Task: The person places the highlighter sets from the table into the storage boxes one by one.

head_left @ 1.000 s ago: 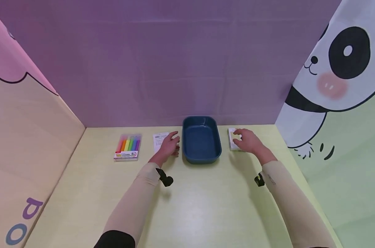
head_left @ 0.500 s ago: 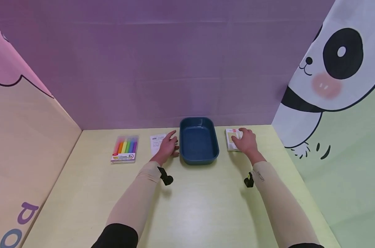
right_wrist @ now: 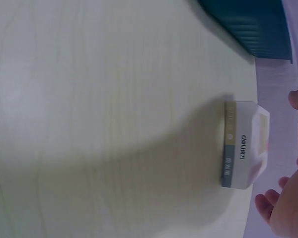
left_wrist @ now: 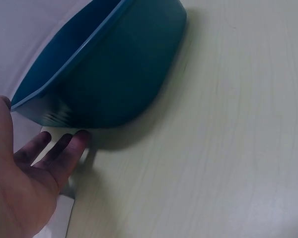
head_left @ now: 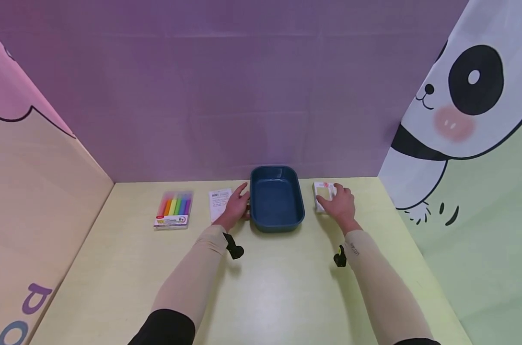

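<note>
A deep dark-blue plastic tray [head_left: 278,225] stands at the back middle of the table. My left hand [head_left: 236,208] is at its left side, thumb at rim height and fingers stretched below, close to the wall. In the left wrist view the fingertips [left_wrist: 81,136] are right by the tray's lower edge. Over a small white box [head_left: 320,207] on the right, my right hand [head_left: 342,205] spreads its thumb and fingers. The right wrist view shows the box [right_wrist: 244,148] flat on the table, "deli" printed on its side, the hand above and beyond it.
A white printed card or pack [head_left: 219,201] lies left of my left hand, partly covered by it. Farther left is a clear case of rainbow-coloured markers [head_left: 172,211]. A purple backdrop [head_left: 243,105] rises behind the table's far edge, with printed side panels left and right.
My right hand has come left and lower over the white box, its thumb now near the box's left side. My left hand has shifted slightly toward the tray. The head view has moved a little.
</note>
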A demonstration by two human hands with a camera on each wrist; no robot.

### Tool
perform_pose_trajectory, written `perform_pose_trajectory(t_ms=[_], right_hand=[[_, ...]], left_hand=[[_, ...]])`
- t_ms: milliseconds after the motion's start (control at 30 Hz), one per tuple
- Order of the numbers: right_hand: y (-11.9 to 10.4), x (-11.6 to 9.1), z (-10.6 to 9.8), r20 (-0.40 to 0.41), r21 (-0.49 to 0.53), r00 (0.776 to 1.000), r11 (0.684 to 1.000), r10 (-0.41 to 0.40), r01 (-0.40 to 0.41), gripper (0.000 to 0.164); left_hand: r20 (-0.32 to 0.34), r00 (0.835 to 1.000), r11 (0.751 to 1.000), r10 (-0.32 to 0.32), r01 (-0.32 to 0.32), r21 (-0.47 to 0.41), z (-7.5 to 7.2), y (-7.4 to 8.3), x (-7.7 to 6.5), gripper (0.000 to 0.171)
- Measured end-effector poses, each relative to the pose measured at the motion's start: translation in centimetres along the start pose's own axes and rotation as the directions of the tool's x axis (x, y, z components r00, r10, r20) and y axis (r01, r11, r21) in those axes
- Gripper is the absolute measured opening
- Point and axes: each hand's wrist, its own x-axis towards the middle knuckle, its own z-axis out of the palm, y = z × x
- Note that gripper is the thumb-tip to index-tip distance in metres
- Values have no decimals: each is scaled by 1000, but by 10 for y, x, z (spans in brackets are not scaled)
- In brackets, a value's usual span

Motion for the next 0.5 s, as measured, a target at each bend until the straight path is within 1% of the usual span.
perform_pose_trajectory(t_ms=[100, 233, 400, 500], right_hand=[[2, -2, 6, -29, -4, 1000, 1000, 1, -1, 82], [5, -4, 12, -53, -20, 999, 1000, 4, -5, 84], [8, -5, 18, -46, -51, 999, 999, -17, 14, 83], [9, -6, 19, -43, -53, 999, 998, -23, 20, 81]], left_hand=[[-6, 1000, 1000, 6, -6, 3, 2, -1, 0, 51], [-10, 999, 999, 33, -33, 2, 4, -1, 0, 51], [-29, 997, 997, 72, -72, 17, 6, -5, 0, 49], [-44, 995, 995, 95, -94, 29, 7, -7, -1, 49]])
